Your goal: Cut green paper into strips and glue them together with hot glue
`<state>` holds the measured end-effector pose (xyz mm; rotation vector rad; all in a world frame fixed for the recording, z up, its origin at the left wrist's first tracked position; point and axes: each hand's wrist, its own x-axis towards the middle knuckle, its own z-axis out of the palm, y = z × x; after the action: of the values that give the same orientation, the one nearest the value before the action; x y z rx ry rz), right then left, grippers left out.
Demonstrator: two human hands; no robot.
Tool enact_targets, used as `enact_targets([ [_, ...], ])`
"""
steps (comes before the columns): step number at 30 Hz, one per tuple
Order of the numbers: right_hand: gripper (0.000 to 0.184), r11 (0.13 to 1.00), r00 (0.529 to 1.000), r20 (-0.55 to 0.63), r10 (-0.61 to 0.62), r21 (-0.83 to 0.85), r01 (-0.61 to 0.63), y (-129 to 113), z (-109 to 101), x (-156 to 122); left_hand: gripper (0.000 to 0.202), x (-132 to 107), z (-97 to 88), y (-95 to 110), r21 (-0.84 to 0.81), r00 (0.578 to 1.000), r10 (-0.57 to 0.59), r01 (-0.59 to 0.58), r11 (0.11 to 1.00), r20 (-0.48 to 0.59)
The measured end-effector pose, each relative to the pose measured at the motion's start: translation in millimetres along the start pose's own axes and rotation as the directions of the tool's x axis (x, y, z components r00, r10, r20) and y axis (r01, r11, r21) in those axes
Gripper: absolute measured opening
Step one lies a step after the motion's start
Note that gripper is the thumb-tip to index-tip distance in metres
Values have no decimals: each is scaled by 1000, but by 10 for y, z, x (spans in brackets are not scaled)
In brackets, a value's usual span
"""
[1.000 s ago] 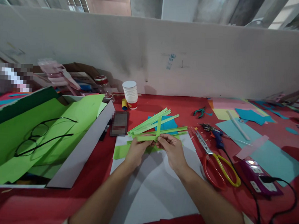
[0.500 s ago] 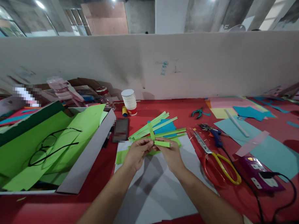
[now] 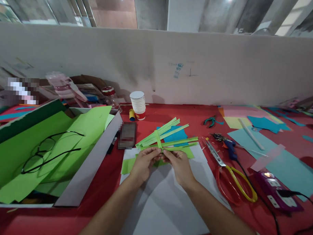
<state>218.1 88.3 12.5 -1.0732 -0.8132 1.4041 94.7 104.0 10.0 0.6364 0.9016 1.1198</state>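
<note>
Paper strip [image 3: 158, 139] pinched in left hand [image 3: 144, 163] and right hand [image 3: 179, 164], lower end hidden.

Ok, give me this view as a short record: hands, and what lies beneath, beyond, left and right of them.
Hands: left hand and right hand, fingertips close together, pinching a green strip
Beneath: white sheet on red table
Beyond: loose green strips, blue paper, paper cup
Left: box holding green sheets, with black-framed glasses on them
Right: scissors, blue glue gun, purple socket block
</note>
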Motion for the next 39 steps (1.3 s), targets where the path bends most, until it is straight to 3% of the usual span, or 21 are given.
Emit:
enact_targets([
  [3,24,999,1000,-3,29,-21,-29,-5,-17,12,23,-1,-3,-20,10,1000,5,-5,1000,17],
  [9,24,962,999,24,-23,-271,29,-16,-119,72,19,-34,6,-11,141,989,132,-140,980,65],
  [16,26,893,995,55,-81,-440,97,-31,-171,86,23,-19,-23,11,212,989,128,-140,967,69],
  [22,31,931,999,19,-31,-364,36,-54,-148,95,27,-45,22,18,147,996,86,-89,985,26],
  [25,31,935,998,25,-60,-350,65,-58,-137,82,27,-66,40,37,119,998,70,-70,990,6],
  [28,31,930,996,28,-84,-356,88,-70,-129,61,24,-82,35,56,103,998,48,-51,993,34],
  [32,32,966,1000,24,-8,-257,14,-95,-105,35,22,-86,26,61,86,994,6,-15,996,105],
  [35,33,983,999,32,31,-180,-25,-95,-84,24,19,-82,36,46,69,994,6,-14,998,105],
  [39,34,986,999,38,-6,-165,12,-66,-74,24,17,-81,58,11,22,997,7,-9,1000,79],
])
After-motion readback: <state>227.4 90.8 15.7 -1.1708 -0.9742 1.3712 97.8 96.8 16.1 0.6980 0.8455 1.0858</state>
